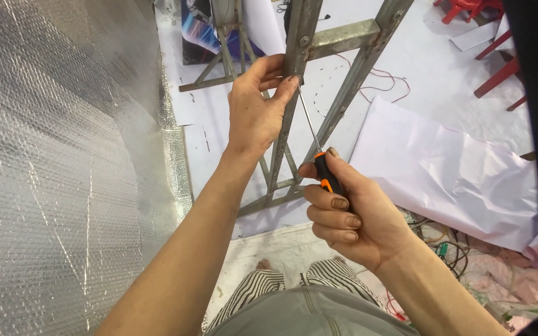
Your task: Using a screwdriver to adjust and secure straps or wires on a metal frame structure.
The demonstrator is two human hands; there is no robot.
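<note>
Screwdriver (325,168) handle orange-black — frame (294,93) grey metal; foil sheet (57,174) silver (bubble-textured); trousers (263,289) black-white striped.

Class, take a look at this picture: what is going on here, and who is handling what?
A person stands over a metal frame, seen from their own head. The left hand grips an upright bar of the frame. The right hand holds a screwdriver with a black and orange handle, its thin shaft angled up so the tip meets the bar beside the left thumb. Silver bubble foil hangs at the left, and white paper sheets lie on the floor.
</note>
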